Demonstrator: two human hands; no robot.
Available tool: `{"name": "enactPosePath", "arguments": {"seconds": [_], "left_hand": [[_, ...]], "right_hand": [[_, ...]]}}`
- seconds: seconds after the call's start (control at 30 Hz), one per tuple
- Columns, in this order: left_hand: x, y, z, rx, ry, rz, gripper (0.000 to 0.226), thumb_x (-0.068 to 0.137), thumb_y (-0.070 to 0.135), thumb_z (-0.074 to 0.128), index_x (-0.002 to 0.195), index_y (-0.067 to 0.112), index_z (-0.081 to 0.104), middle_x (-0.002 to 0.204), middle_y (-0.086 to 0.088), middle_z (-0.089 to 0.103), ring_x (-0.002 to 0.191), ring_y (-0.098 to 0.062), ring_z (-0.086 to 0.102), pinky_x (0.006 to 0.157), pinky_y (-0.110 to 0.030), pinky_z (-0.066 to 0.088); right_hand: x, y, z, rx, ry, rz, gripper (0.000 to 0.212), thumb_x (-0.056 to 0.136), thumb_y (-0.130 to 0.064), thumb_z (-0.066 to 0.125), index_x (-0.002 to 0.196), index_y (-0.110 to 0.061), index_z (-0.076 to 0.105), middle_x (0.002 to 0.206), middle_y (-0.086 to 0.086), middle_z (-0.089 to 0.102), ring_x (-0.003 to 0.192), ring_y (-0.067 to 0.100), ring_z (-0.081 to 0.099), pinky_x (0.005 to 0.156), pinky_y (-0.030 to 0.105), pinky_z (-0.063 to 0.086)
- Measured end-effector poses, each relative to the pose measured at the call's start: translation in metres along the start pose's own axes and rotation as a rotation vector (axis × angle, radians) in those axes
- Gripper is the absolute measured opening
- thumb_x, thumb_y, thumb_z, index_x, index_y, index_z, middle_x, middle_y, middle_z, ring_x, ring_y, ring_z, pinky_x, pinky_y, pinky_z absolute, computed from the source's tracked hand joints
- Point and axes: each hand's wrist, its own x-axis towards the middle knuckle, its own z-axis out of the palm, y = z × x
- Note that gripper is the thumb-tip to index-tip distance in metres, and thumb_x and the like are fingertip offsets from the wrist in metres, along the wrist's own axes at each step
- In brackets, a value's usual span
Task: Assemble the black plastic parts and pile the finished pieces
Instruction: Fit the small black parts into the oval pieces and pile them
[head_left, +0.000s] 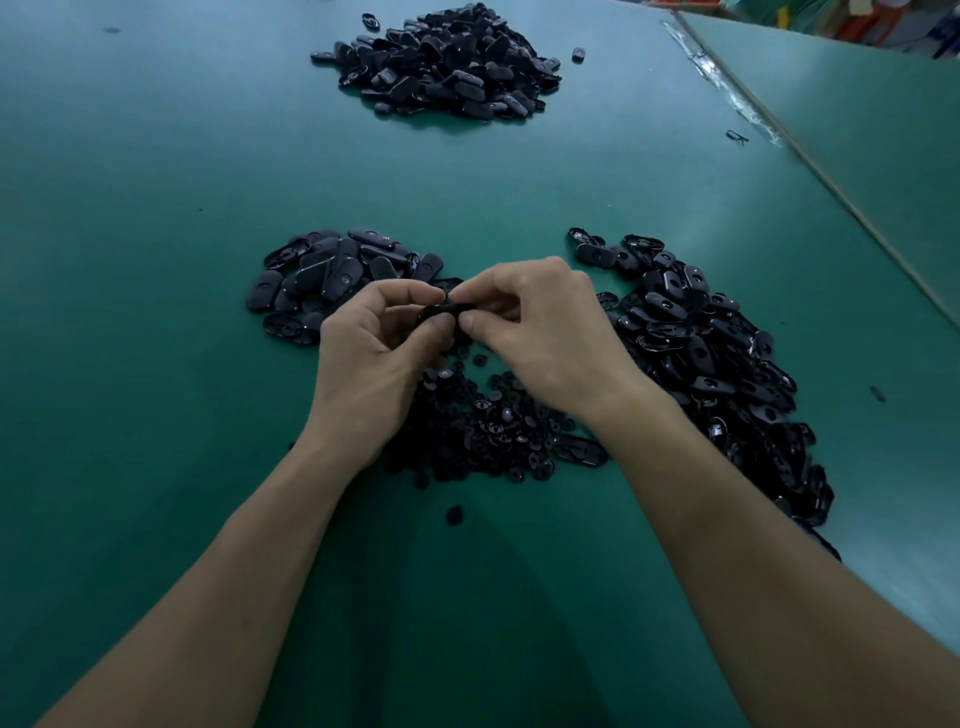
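2 hands (374, 338) (540, 322) pinch 1 part (447, 310); 4 piles (441, 62) (332, 275) (717, 353) (483, 426).

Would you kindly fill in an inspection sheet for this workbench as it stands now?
Surface: green table, with a few dark marks.
Job's things: far pile of black pieces; left pile of oval pieces, mostly smooth side up; right pile of oval shells with holes; small parts heap below the hands; held part between both hands.
Clutter: stray piece between the forearms; thin scrap near the right edge.
Grippers: left hand and right hand both pinch the held part.
Cables: nothing seen.
Surroundings: second green table beyond a taped seam; blurred coloured items at top right.
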Motion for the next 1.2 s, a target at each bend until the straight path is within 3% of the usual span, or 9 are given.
{"name": "enactPosePath", "arguments": {"seconds": [0.2, 0.8, 1.03, 1.2], "left_hand": [[0.001, -0.001, 0.0, -0.035, 0.011, -0.004, 0.022, 0.086, 0.0, 0.073, 0.098, 0.019, 0.071, 0.083, 0.001, 0.077, 0.071, -0.009, 0.069, 0.069, -0.018, 0.054], [0.0, -0.001, 0.0, -0.021, 0.027, 0.017, 0.02, 0.083, 0.0, 0.076, 0.095, 0.016, 0.073, 0.08, 0.001, 0.077, 0.07, -0.011, 0.071, 0.071, -0.021, 0.057], [-0.001, -0.002, 0.001, 0.013, 0.067, 0.017, 0.019, 0.082, -0.002, 0.077, 0.091, 0.015, 0.073, 0.075, 0.0, 0.076, 0.064, -0.011, 0.07, 0.065, -0.021, 0.056], [0.001, -0.002, 0.001, -0.069, 0.136, 0.03, 0.019, 0.089, -0.001, 0.071, 0.097, 0.017, 0.069, 0.076, 0.003, 0.074, 0.07, -0.01, 0.068, 0.068, -0.021, 0.054]], "right_hand": [[0.004, 0.015, 0.0, 0.078, -0.03, -0.025, 0.011, 0.089, -0.016, 0.074, 0.098, -0.021, 0.077, 0.083, -0.013, 0.073, 0.079, -0.006, 0.067, 0.079, 0.014, 0.055], [0.0, 0.008, 0.003, 0.041, 0.02, 0.008, 0.01, 0.088, -0.014, 0.07, 0.096, -0.019, 0.075, 0.078, -0.014, 0.069, 0.072, -0.006, 0.063, 0.067, 0.006, 0.049], [-0.001, 0.011, 0.003, 0.086, -0.015, 0.02, 0.014, 0.09, -0.013, 0.071, 0.101, -0.019, 0.077, 0.084, -0.013, 0.072, 0.078, -0.007, 0.066, 0.077, 0.008, 0.052], [-0.001, 0.017, -0.002, 0.053, -0.005, 0.042, 0.029, 0.095, -0.021, 0.066, 0.124, -0.024, 0.068, 0.101, -0.011, 0.071, 0.093, 0.0, 0.066, 0.089, 0.015, 0.052]]}}
